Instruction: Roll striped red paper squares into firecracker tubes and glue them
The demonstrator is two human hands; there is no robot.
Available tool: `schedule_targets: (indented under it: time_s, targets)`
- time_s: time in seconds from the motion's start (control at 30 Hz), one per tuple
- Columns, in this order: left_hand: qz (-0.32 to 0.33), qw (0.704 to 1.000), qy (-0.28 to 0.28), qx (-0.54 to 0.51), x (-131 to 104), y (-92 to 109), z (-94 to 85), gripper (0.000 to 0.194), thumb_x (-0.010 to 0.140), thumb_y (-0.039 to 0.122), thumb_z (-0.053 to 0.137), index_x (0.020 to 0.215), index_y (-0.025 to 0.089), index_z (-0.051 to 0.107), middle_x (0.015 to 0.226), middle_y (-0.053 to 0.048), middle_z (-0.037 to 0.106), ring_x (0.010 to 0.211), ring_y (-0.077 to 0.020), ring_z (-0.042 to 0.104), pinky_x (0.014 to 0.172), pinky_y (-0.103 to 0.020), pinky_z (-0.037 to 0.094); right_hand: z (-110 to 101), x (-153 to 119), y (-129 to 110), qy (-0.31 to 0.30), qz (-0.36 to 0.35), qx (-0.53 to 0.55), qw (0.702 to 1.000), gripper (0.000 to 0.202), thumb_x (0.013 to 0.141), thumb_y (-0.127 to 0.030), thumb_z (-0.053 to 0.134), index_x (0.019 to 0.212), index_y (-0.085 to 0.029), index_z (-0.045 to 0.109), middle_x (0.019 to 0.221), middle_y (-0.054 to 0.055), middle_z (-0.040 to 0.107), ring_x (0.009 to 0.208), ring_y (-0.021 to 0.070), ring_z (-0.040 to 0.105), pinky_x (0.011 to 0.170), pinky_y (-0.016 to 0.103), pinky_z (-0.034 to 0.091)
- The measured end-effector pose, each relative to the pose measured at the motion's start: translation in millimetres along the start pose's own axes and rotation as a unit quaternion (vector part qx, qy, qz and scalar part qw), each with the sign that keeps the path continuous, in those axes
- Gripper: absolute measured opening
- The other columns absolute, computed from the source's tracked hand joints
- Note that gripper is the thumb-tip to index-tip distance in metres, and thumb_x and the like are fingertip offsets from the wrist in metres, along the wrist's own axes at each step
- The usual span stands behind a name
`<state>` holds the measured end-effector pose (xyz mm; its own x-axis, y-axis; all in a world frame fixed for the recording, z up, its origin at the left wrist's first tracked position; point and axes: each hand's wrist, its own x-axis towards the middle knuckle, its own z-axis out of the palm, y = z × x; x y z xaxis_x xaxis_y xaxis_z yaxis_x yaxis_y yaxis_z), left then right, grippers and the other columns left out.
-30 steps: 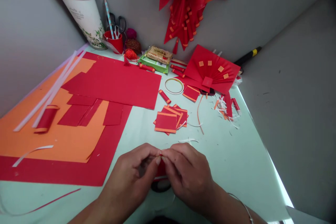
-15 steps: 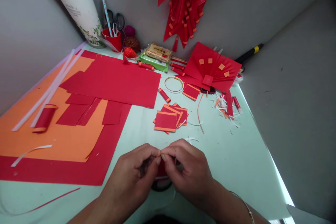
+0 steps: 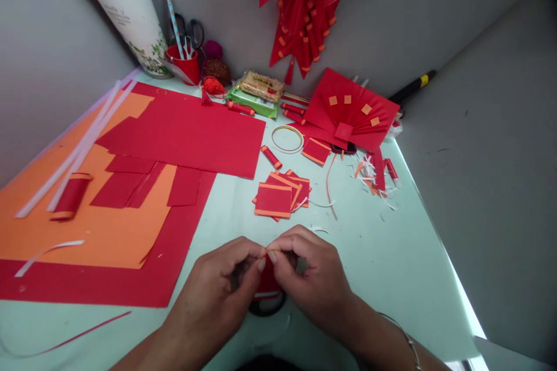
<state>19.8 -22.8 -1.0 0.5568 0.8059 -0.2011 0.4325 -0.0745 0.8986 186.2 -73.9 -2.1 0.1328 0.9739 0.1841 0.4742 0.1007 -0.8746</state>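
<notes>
Both hands meet at the near middle of the table, fingertips almost touching. My left hand [image 3: 224, 281] pinches the top edge of a small red paper piece [image 3: 267, 279] with thumb and forefinger. On its right, my right hand [image 3: 308, 272] pinches the same edge, where a bit of orange shows. A white strip runs along the paper's lower edge. Just below it, the black handle of scissors [image 3: 267, 307] is partly visible. Beyond my hands lies a small stack of red squares with orange borders [image 3: 273, 200]. The hands cover the paper's sides.
Large red [image 3: 195, 136] and orange sheets [image 3: 108, 237] cover the left. A white cup [image 3: 130, 17], a red pen holder [image 3: 185, 65] and snack packets [image 3: 261, 86] stand along the wall. A tape ring [image 3: 287, 139], a folded red fan [image 3: 352, 110] and paper scraps [image 3: 369, 171] lie farther right.
My right hand's fingers have shifted slightly along the paper's top edge, and more of the red paper shows between my hands. The view has moved a little.
</notes>
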Motion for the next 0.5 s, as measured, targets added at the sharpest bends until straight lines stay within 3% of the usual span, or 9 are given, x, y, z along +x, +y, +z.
schedule_targets:
  time_s: [0.13,0.23,0.4,0.5]
  targets:
    - [-0.025,0.999,-0.006,-0.021,-0.1,0.5,-0.5,0.021,0.093,0.036,0.054,0.085,0.024,0.069,0.075,0.002,0.071,0.071,-0.0167,0.065,0.061,-0.024,0.049,1.6,0.3,2.4,0.02,-0.036,-0.027,0.999,0.016,0.086,-0.013,0.059,0.082,-0.015,0.074,0.075,0.004,0.068,0.061,0.0121,0.063,0.057,0.022,0.052]
    - [-0.05,0.998,-0.007,-0.04,1.6,1.5,-2.1,0.022,0.092,0.039,0.055,0.085,0.024,0.069,0.074,0.001,0.073,0.07,-0.0175,0.066,0.062,-0.024,0.05,3.7,-3.8,3.0,0.02,-0.109,-0.102,0.989,0.019,0.092,-0.014,0.055,0.089,-0.014,0.074,0.08,0.007,0.071,0.069,0.0171,0.067,0.063,0.027,0.056]
    - [-0.07,0.994,0.041,-0.071,4.1,4.6,-7.4,0.02,0.086,0.039,0.06,0.084,0.023,0.072,0.079,0.0,0.077,0.075,-0.0187,0.071,0.066,-0.023,0.055,12.5,-18.6,1.6,0.004,-0.228,-0.269,0.936,0.033,0.098,-0.01,0.044,0.122,-0.005,0.065,0.1,0.017,0.074,0.085,0.026,0.07,0.075,0.036,0.06]
    - [-0.068,0.993,0.056,-0.084,3.6,5.8,-9.1,0.02,0.084,0.039,0.062,0.083,0.023,0.074,0.078,-0.001,0.078,0.075,-0.0189,0.072,0.067,-0.023,0.055,15.2,-23.2,1.9,0.012,-0.254,-0.309,0.917,0.037,0.098,-0.008,0.042,0.129,0.001,0.06,0.103,0.02,0.073,0.088,0.0285,0.068,0.076,0.038,0.06]
